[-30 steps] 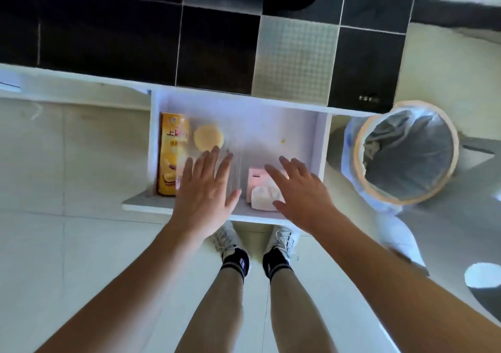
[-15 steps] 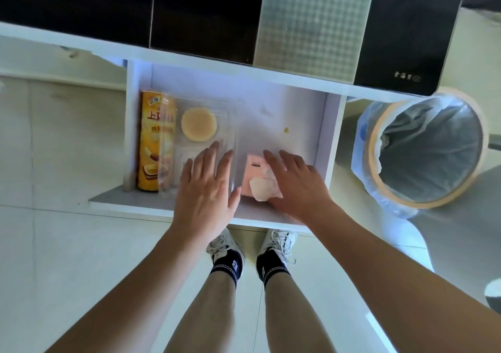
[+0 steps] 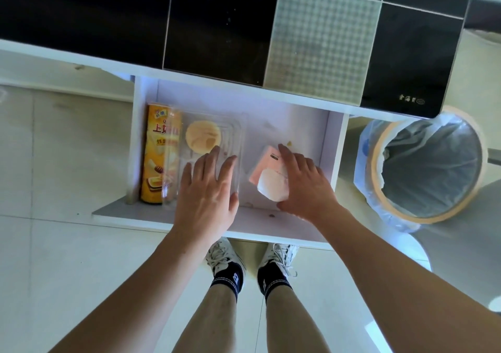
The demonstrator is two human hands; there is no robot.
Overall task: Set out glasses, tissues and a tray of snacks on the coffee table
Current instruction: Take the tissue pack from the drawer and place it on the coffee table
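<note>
Snack tray (image 3: 233, 127) is what I see first: clear plastic, lying flat in the open white drawer (image 3: 329, 146), left-centre of it. Going left to right: yellow snack canister (image 3: 160, 152) lies on its side against the drawer's left wall, touching or just beside the tray's left edge. One round pale cake (image 3: 202, 136) sits in the tray's far end. Left hand (image 3: 207, 195) is over the tray's near end, palm down, fingers spread and straight, nothing gripped; can't tell whether the palm actually touches the plastic. Right of the tray, apart from it, a pink tissue pack (image 3: 267, 162) with a white tissue (image 3: 272, 187) bunched out of its top, on the drawer floor. Right hand (image 3: 305, 187) rests on the pack's right side, fingers laid along it and loosely curved, thumb near the tissue; contact yes, a closed grip I can't confirm. A few crumbs on the drawer floor. Dark tiled tabletop (image 3: 222, 27) above the drawer. Far right on the floor: round bin (image 3: 379, 190) with plastic liner, well apart from the drawer. Below, white sneakers on pale floor tiles.
</note>
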